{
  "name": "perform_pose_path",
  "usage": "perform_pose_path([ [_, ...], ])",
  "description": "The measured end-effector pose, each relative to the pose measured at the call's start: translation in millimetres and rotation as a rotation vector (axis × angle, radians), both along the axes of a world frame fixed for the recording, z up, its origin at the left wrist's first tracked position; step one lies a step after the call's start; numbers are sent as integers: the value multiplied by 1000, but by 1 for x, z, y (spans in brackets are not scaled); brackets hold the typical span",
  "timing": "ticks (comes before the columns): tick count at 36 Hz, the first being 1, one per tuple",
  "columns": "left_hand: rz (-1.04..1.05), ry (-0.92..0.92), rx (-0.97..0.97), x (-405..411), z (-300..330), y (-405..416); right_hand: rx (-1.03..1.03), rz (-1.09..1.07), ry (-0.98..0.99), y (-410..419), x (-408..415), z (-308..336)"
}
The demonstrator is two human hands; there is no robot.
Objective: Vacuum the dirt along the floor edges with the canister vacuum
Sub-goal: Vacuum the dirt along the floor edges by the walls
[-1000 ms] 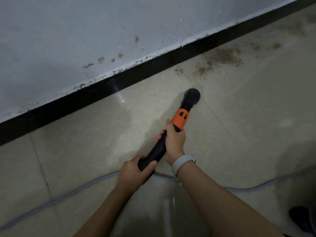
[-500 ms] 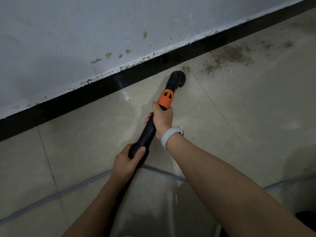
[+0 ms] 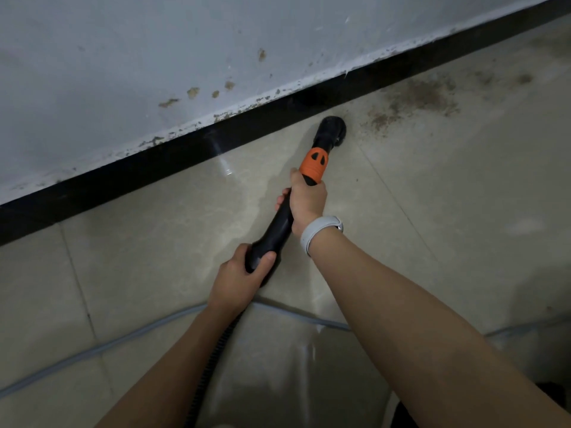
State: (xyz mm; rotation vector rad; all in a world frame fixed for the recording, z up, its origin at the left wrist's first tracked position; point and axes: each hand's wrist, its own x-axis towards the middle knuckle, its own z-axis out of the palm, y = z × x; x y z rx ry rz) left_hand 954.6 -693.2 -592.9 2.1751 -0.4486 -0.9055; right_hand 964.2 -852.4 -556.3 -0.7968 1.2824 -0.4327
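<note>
Head view: both hands wrapped around the black vacuum wand [image 3: 279,230]. Right hand [image 3: 307,202] grips it just below the orange collar [image 3: 313,165]; left hand [image 3: 236,278] grips the rear end, where the ribbed hose [image 3: 213,362] joins. Round brush nozzle [image 3: 333,127] sits on the tile floor [image 3: 432,211] beside the black baseboard [image 3: 173,159]. Brown dirt [image 3: 414,103] lies just right of it (not touching). White wristband [image 3: 318,231] on right wrist.

The pale beige tiled floor [image 3: 432,242] looks smooth and glossy, with a sheen. The black skirting strip [image 3: 185,149] is glossy too. The white painted wall [image 3: 123,57] is matt, chipped along its lower edge. The black plastic vacuum wand [image 3: 279,230] looks smooth; its orange plastic collar [image 3: 313,164] is ribbed. The black hose [image 3: 210,369] is corrugated. Brown dirt [image 3: 414,100] looks gritty.
</note>
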Motion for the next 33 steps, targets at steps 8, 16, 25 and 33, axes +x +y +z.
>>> perform_pose_path([
  [8,-61,16,6,-14,-6,18,-5,-168,42,19,-37,-4],
  [16,-129,-59,25,-4,-9,58,-2,-298,56,63,-51,-11],
  [25,52,-81,25,7,-1,55,103,-139,-74,56,-18,-7],
  [33,129,-59,4,22,7,11,126,62,-155,7,15,0],
])
